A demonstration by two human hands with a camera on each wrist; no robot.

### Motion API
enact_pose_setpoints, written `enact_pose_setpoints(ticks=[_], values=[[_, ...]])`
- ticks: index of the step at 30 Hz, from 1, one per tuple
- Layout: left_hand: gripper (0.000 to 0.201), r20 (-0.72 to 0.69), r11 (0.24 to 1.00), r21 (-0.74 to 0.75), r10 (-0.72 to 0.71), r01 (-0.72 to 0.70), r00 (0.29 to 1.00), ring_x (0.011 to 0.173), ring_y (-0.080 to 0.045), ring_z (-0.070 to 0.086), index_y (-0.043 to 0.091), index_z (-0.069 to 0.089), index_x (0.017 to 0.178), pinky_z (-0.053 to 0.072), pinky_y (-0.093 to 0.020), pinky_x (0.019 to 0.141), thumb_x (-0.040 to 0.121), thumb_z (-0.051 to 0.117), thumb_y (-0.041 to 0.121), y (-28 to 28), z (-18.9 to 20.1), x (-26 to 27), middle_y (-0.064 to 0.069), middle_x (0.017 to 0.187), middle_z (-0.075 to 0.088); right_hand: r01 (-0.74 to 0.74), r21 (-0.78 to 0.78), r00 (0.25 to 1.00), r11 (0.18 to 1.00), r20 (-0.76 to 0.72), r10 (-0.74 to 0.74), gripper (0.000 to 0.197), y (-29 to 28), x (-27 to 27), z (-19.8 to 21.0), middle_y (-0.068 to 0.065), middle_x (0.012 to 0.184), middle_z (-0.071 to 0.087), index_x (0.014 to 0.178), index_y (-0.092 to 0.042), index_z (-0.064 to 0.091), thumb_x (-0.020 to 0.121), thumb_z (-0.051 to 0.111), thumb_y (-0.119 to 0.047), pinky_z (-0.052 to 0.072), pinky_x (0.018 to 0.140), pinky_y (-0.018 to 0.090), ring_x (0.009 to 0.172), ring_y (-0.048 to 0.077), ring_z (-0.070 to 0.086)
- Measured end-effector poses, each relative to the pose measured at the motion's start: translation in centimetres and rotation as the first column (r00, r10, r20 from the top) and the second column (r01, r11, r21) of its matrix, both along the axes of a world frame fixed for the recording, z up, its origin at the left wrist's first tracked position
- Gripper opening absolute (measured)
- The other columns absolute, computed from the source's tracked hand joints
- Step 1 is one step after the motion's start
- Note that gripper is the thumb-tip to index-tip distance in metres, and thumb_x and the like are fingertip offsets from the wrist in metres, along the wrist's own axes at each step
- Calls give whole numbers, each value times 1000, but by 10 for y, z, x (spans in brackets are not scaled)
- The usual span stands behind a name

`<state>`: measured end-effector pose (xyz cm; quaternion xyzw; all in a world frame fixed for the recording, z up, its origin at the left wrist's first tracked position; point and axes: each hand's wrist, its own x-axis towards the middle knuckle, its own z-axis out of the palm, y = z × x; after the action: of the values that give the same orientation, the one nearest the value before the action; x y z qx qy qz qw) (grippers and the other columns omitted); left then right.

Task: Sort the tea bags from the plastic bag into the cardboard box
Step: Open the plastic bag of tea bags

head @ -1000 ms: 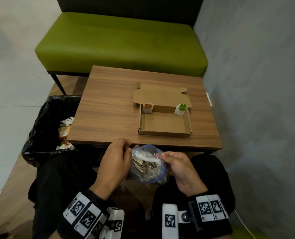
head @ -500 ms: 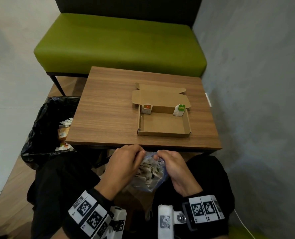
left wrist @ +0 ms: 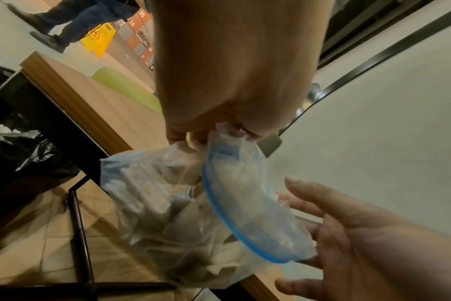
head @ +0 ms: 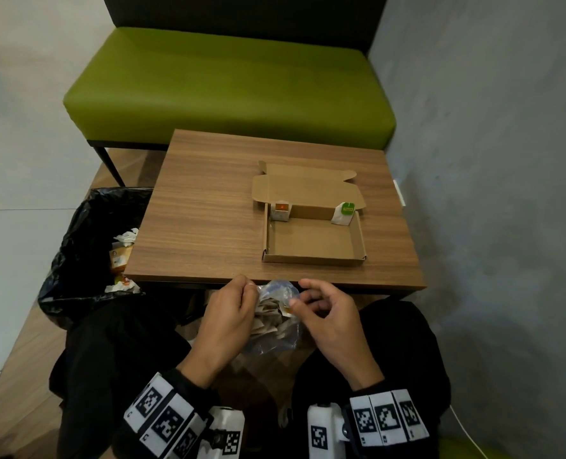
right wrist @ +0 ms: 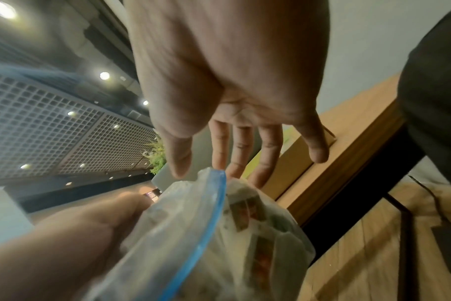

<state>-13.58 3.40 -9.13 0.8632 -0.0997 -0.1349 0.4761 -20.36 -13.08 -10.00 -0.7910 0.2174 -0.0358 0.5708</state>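
Note:
A clear plastic bag [head: 275,321] with a blue zip rim hangs over my lap, stuffed with tea bags. My left hand [head: 250,288] pinches the top of its rim, as the left wrist view shows, hand [left wrist: 219,130] above bag [left wrist: 183,203]. Relaxed fingers of my right hand [head: 298,293] spread at the bag's mouth, holding nothing; the right wrist view has that hand [right wrist: 206,163] over the bag [right wrist: 219,234]. The open cardboard box [head: 357,240] lies on the table with a red-tagged tea bag [head: 281,212] in its back left corner and a green-tagged one [head: 343,213] in the back right.
The wooden table [head: 208,210] ends just beyond my hands. A black bin bag [head: 89,246] with rubbish stands to the left of it. A green bench [head: 228,91] stands behind, and a grey wall [head: 490,193] runs along the right.
My right hand has let go of the bag's rim and its fingers have spread. Both hands and the bag have risen a little toward the table edge.

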Motion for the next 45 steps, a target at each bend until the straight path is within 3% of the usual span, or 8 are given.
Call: enact_pose_setpoints(ticks=[5, 9, 16, 20, 24, 31, 40, 45], values=[[28, -33, 1000, -18, -7, 7, 999, 68, -15, 59, 16, 58, 78, 50, -46, 67, 101, 44, 22, -1, 1, 0, -3, 72, 63, -164, -482, 984, 861, -138, 110, 45, 7, 1, 6, -24, 100, 58, 121, -39, 61, 80, 73, -53, 33, 113, 47, 87, -7, 54], [30, -42, 999, -17, -47, 47, 998, 67, -14, 59, 16, 59, 77, 50, -43, 66, 102, 43, 23, -1, 5, 0, -5, 73, 63, -214, -579, 976, 787, -164, 144, 34, 9, 1, 11, -21, 115, 58, 126, -39, 60, 94, 58, -50, 16, 120, 48, 107, -1, 55], [30, 71, 995, 103, -18, 11, 997, 60, -9, 55, 20, 54, 70, 39, -28, 55, 99, 46, 22, 8, 0, 7, 2, 64, 58, -178, -436, 984, 882, -67, 165, 18, 1, 3, 8, -18, 97, 56, 90, -37, 59, 98, 43, -40, 41, 103, 49, 96, 1, 55], [14, 161, 986, 115, -137, 120, 977, 89, 0, 56, 28, 61, 100, 47, -23, 76, 98, 50, 36, 11, 1, 6, 14, 94, 60, -165, -282, 986, 945, -73, 151, 20, -4, 5, 4, -15, 95, 55, 82, -36, 56, 93, 42, -44, 47, 93, 51, 95, 10, 57], [27, 176, 914, 207, -386, 349, 906, 94, 4, 54, 32, 61, 116, 47, -20, 81, 94, 54, 47, 4, 6, 1, 19, 102, 57, -168, -175, 984, 970, -80, 156, 23, -5, 8, 4, -9, 94, 54, 81, -32, 59, 101, 50, -25, 50, 86, 42, 92, 13, 58], [24, 196, 918, 285, -339, 277, 920, 79, -1, 56, 29, 69, 98, 49, -28, 71, 98, 49, 43, 0, 3, 1, 14, 88, 61, -100, -98, 995, 990, -14, 99, 8, -6, 4, 8, -7, 102, 58, 98, -21, 68, 97, 61, -25, 47, 81, 18, 92, 1, 58], [31, 168, 975, 205, -120, 84, 979, 65, -6, 55, 22, 59, 67, 46, -32, 61, 95, 53, 34, -2, 7, -3, 7, 67, 58, -80, -237, 997, 968, 5, 83, 35, -8, -10, 15, -19, 88, 67, 92, -36, 66, 70, 69, -64, 55, 86, 42, 86, 2, 63], [32, 99, 990, 128, -67, 54, 993, 64, -7, 61, 21, 64, 70, 54, -39, 64, 95, 53, 37, -2, 4, -4, 4, 65, 64, -104, -378, 995, 920, -29, 100, 20, -7, -7, 15, -23, 81, 65, 96, -39, 66, 82, 57, -51, 50, 94, 51, 83, -2, 62]])
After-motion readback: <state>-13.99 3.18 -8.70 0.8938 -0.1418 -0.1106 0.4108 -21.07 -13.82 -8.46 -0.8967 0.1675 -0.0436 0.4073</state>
